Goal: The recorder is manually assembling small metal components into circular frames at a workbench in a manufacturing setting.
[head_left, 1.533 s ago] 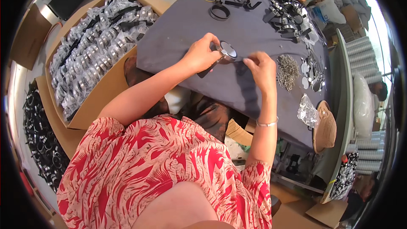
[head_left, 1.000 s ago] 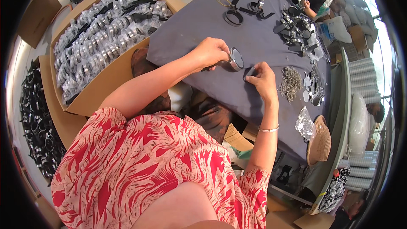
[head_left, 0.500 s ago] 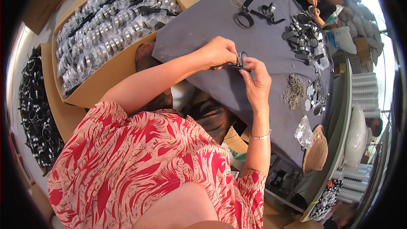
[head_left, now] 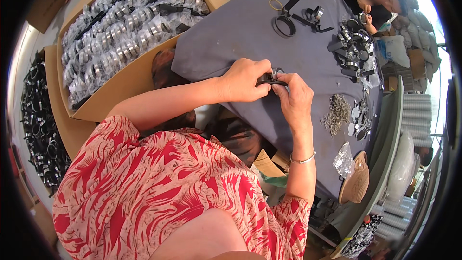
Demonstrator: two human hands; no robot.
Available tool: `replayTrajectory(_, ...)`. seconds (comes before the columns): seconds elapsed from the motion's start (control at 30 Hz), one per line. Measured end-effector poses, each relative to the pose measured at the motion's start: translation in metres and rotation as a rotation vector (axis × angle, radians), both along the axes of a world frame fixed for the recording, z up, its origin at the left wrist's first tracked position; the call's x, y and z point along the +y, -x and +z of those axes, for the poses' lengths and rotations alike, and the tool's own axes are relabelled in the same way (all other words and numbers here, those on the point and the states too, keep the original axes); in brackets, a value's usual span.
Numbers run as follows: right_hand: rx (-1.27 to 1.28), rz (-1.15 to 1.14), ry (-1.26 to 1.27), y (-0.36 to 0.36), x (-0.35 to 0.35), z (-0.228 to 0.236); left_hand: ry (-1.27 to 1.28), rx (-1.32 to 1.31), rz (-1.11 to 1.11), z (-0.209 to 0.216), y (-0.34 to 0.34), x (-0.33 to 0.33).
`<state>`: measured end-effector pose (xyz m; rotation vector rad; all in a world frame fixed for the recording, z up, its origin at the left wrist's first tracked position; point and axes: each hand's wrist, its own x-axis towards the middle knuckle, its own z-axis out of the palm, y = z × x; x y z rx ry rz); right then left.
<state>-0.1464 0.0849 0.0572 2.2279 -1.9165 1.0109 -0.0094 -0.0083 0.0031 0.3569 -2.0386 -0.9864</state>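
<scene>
Over the near part of the grey cloth-covered table (head_left: 226, 33), both my hands hold one small black piece with a flat strip and a shiny ring (head_left: 273, 81). My left hand (head_left: 246, 80) grips its left side with bent fingers. My right hand (head_left: 294, 91) pinches its right end between thumb and fingers. Fingers cover much of the piece, so its exact kind is unclear. Farther back lie a loose black ring with a flat tab (head_left: 285, 26) and another black-and-silver ring piece (head_left: 315, 14). A heap of similar pieces (head_left: 353, 48) lies to the right.
At left stands a cardboard box (head_left: 113, 91) with plastic-wrapped ring pieces; black ones fill another container (head_left: 41, 130). On the table's right are small metal parts (head_left: 337, 114), grey discs (head_left: 360, 115) and a straw hat (head_left: 355, 179). Across the table, a person's hands (head_left: 366, 14) hold a ring.
My left hand has turned and moved slightly right and down, its fingers now closer around the black piece. My right hand has shifted a little right and down.
</scene>
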Motion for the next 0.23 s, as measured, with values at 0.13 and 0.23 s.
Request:
replayTrajectory(0.13,-0.013,0.017,-0.127,0.005,-0.005,0.006,0.111,-0.083,0.033,-0.003,0.000,-0.002)
replayTrajectory(0.23,-0.090,0.059,-0.313,0.013,-0.016,0.017,0.181,0.002,0.057,-0.005,0.001,-0.003)
